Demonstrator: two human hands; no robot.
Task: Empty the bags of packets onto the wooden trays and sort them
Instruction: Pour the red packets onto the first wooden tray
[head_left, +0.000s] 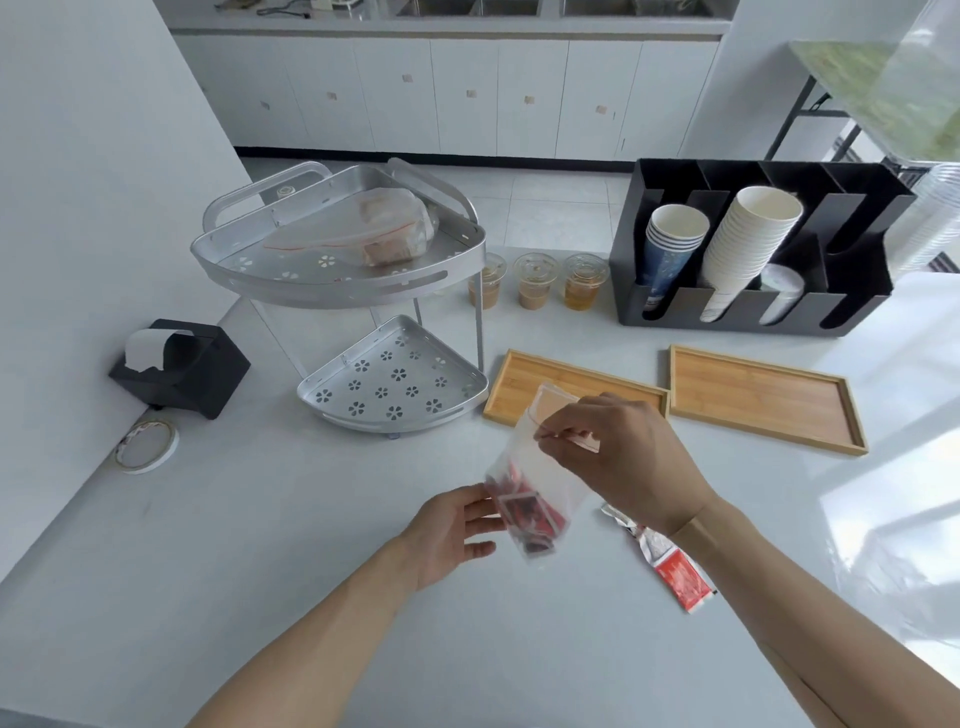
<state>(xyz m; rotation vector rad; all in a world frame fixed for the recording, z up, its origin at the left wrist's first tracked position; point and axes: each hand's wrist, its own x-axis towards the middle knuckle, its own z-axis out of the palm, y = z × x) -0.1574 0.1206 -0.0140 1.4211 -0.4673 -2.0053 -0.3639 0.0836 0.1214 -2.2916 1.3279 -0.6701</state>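
Above the smooth grey bench (311, 519), the left hand (447, 535) grips the bottom of a clear plastic bag (530, 483) holding red packets, the right hand (618, 457) pinches its top, near two flat rectangular wooden trays (576, 382).

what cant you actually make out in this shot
- Packet count in the small clear bag, head view: overlapping, partly behind the left hand.
- Bag's opening: covered by the right hand.
- Contents of the bag on the rack's top shelf: blurred by cloudy plastic.
- Print on the loose red packet: too small.
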